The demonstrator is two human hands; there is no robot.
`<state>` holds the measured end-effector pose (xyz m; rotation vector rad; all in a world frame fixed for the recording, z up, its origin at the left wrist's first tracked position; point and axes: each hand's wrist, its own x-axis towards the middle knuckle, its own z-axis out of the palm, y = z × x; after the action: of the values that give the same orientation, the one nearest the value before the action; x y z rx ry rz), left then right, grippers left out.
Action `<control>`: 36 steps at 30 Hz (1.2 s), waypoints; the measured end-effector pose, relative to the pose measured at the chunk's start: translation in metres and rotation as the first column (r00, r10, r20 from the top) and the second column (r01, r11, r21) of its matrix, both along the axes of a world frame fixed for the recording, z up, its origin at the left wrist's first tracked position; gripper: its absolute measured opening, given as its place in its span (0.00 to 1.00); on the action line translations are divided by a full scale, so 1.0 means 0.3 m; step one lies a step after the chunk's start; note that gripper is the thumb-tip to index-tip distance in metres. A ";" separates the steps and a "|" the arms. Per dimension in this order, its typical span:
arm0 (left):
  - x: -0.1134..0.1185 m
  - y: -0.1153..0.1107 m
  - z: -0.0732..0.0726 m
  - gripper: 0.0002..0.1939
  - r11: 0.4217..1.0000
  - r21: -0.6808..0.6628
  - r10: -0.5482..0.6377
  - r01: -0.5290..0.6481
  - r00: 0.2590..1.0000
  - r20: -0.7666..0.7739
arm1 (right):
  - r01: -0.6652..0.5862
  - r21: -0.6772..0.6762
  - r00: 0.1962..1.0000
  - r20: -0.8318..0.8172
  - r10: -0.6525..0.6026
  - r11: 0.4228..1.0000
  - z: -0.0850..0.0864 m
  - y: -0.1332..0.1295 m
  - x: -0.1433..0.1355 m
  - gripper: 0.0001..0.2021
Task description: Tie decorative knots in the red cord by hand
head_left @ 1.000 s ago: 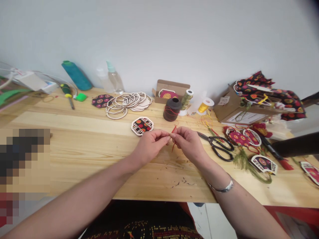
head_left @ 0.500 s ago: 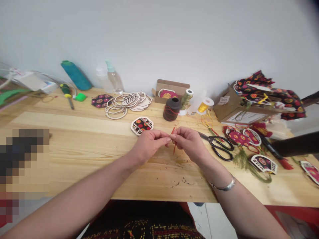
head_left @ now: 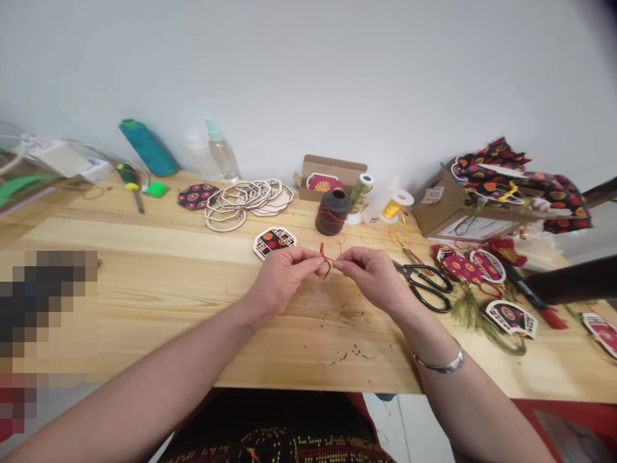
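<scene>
A thin red cord (head_left: 326,260) stretches between my two hands above the middle of the table. My left hand (head_left: 289,273) pinches it between thumb and forefinger, and some loose ends stick up and down beside the fingertips. With thumb and forefinger pressed together, my right hand (head_left: 369,275) grips the other part of the cord, a short gap away. Just behind my left hand lies an octagonal lattice-framed ornament (head_left: 274,242) with patterned black fabric. Black-handled scissors (head_left: 429,283) rest to the right of my right hand, their blades partly hidden by it.
A dark thread cone (head_left: 332,215), a green thread spool (head_left: 361,191) and a yellow spool (head_left: 396,204) stand at the back. Several wooden frames (head_left: 245,200) lie left of them. Finished fan ornaments (head_left: 509,318) and a cardboard box (head_left: 434,199) occupy the right. A screwdriver (head_left: 131,185) lies far left.
My hands have drawn apart slightly, the right moving right and the left a little left. The red cord now shows taut between them, with its loose ends shifted left.
</scene>
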<state>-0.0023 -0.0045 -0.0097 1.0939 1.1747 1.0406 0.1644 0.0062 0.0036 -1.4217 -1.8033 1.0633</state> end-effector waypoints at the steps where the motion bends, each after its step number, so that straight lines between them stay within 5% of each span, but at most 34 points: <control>1: 0.000 0.001 -0.001 0.05 1.000 -0.001 0.010 -0.010 1.000 -0.006 | 0.014 0.022 1.000 0.024 -0.015 1.000 0.001 -0.004 -0.001 0.10; 6: 0.000 0.004 -0.004 0.07 0.998 -0.016 0.058 -0.058 0.998 -0.001 | 0.005 0.274 0.991 0.125 -0.041 0.962 -0.006 -0.040 -0.019 0.09; 12: 0.003 0.006 -0.008 0.07 0.989 -0.115 0.107 -0.095 0.989 0.106 | -0.254 0.579 0.882 0.468 -0.061 0.774 -0.053 -0.076 -0.044 0.12; 19: -0.001 0.008 -0.011 0.08 0.974 -0.225 0.094 -0.025 0.950 0.299 | -0.543 0.607 0.683 0.722 -0.115 0.580 -0.070 -0.082 -0.060 0.13; 23: -0.003 0.006 -0.009 0.07 0.978 -0.210 0.077 -0.012 0.950 0.303 | -0.612 0.582 0.725 0.684 0.086 0.535 -0.053 -0.081 -0.052 0.14; 26: -0.003 0.007 -0.011 0.07 0.982 -0.189 0.062 -0.008 0.958 0.282 | -0.429 0.639 0.895 0.397 0.204 0.639 -0.040 -0.072 -0.040 0.12; 30: 0.000 0.007 -0.014 0.08 0.986 -0.165 0.041 -0.001 0.970 0.240 | 0.042 0.456 0.997 -0.077 -0.008 0.889 -0.037 -0.040 -0.035 0.11; 33: 0.003 0.006 -0.014 0.08 0.990 -0.144 0.018 0.013 0.977 0.211 | 0.062 0.028 0.937 -0.347 -0.048 0.998 -0.047 -0.021 -0.046 0.11; 36: 0.005 0.003 -0.012 0.09 0.989 -0.141 -0.007 0.034 0.982 0.187 | -0.061 -0.266 0.858 -0.507 -0.086 0.962 -0.051 -0.018 -0.059 0.15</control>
<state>-0.0007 -0.0036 -0.0132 0.8750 1.0685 1.0032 0.1466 0.0009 -0.0118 -1.1397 -1.2905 1.5623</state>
